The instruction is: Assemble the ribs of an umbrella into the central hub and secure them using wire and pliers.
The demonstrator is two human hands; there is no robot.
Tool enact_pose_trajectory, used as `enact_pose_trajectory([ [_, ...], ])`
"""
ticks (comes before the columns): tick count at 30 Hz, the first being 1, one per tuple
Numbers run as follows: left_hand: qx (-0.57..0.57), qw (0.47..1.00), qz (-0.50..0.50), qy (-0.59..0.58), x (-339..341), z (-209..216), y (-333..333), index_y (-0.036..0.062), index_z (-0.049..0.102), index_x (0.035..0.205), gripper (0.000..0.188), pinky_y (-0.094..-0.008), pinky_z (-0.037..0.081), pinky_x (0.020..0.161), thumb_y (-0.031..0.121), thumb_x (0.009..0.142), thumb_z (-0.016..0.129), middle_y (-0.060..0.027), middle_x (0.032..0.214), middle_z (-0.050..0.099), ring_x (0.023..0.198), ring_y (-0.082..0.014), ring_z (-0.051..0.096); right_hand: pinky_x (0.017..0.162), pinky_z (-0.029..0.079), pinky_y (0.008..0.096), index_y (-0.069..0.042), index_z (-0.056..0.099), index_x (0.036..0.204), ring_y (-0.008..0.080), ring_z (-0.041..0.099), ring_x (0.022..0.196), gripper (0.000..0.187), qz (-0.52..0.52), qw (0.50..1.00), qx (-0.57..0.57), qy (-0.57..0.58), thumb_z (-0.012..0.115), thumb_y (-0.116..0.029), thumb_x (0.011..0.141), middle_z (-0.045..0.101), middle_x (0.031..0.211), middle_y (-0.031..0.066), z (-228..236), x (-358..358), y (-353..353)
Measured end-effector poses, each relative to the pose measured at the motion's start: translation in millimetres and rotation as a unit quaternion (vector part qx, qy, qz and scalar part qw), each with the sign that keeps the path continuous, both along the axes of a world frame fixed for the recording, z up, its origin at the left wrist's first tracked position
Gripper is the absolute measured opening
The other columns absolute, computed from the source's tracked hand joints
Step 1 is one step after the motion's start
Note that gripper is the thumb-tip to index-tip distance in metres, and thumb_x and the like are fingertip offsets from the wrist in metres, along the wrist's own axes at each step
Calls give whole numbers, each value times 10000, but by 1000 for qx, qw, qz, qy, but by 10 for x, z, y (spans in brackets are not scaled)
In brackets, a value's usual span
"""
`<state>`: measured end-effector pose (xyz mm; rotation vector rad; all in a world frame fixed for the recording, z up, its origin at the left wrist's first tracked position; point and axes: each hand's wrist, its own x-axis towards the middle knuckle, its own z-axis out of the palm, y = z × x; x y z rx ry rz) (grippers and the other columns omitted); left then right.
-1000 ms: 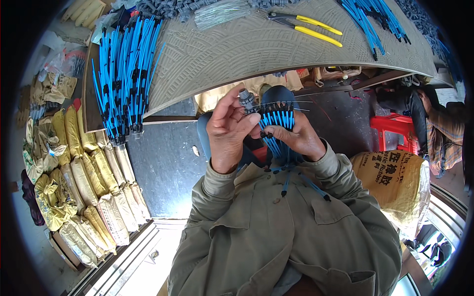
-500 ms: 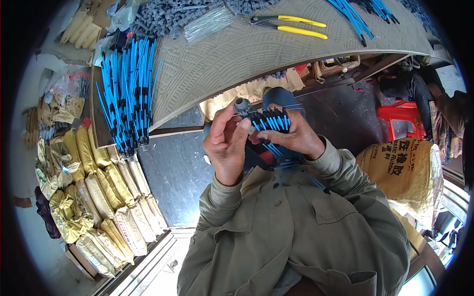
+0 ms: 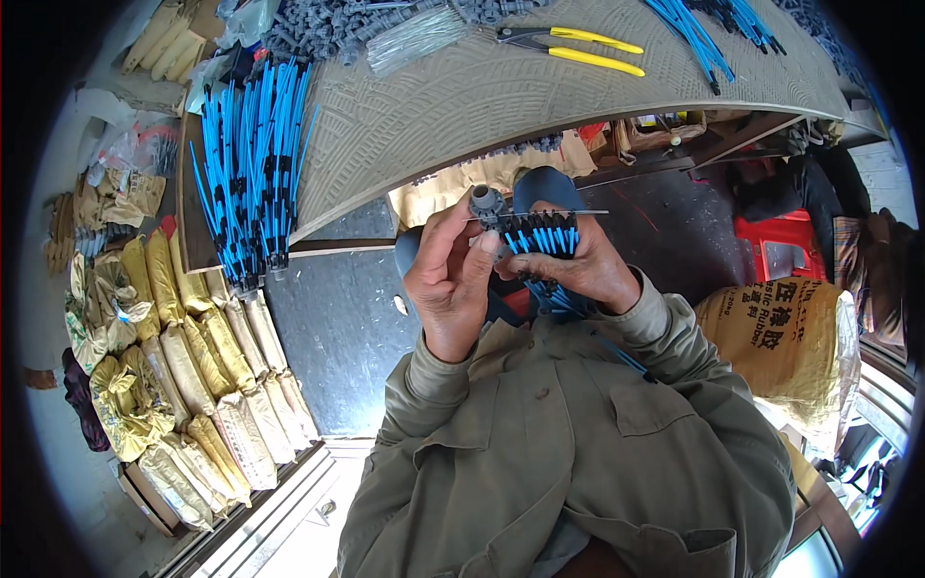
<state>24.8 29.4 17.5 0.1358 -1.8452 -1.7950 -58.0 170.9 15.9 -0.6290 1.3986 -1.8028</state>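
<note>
Between the fingertips and thumb of my left hand (image 3: 451, 276) is a grey ribbed plastic fitting (image 3: 488, 204) with a round open end. My right hand (image 3: 583, 268) is closed round a bundle of blue sticks with black ends (image 3: 542, 241), its thumb lying across them. A thin straight wire (image 3: 568, 212) runs sideways along the black ends, and its left part reaches the grey fitting. Whether the wire passes through each black end is too small to tell. The lower sticks of the bundle hang down in front of my jacket.
On the table (image 3: 414, 125) lie yellow-handled pliers (image 3: 597, 50), a sheaf of clear thin rods (image 3: 416, 40) and heaped grey fittings (image 3: 328, 31). Blue sticks (image 3: 252, 173) pile at its left end. Stacked golden packets (image 3: 198, 376) stand lower left, a yellow sack (image 3: 776, 337) and red stool (image 3: 780, 246) right.
The grey fitting and the bundle have come closer together, with the bundle held more level. The wire now lies nearly horizontal. Both hands have shifted slightly right.
</note>
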Motion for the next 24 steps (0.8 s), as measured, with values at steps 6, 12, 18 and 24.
enact_pose_trajectory([
  [6,25,1000,-16,4,30,17,1,1,511,1210,413,-226,495,707,-50,811,601,-97,1068,520,878,-130,543,627,475,203,3,550,960,96,625,760,194,-26,999,-7,-25,654,-29,799,657,829,63,9,51,-37],
  [12,-64,998,15,25,33,7,-11,1,512,1207,423,-218,502,703,-67,799,604,-100,1081,515,895,-140,549,634,474,205,3,557,972,102,622,766,199,-21,999,-26,-2,654,-39,803,645,829,57,-23,51,-49],
  [18,2,1000,3,22,52,2,-4,2,502,1210,444,-216,509,738,-97,786,594,-101,1143,483,914,-139,542,634,440,206,-4,588,943,52,538,721,169,-19,998,-30,-43,652,-104,823,606,800,7,60,53,-16],
  [24,100,995,-20,9,78,64,45,8,497,1209,465,-226,506,788,-109,772,602,-84,1168,467,942,-128,521,640,421,212,-11,615,884,46,469,698,138,-31,999,-30,-28,649,-134,830,586,780,-8,93,87,-24],
])
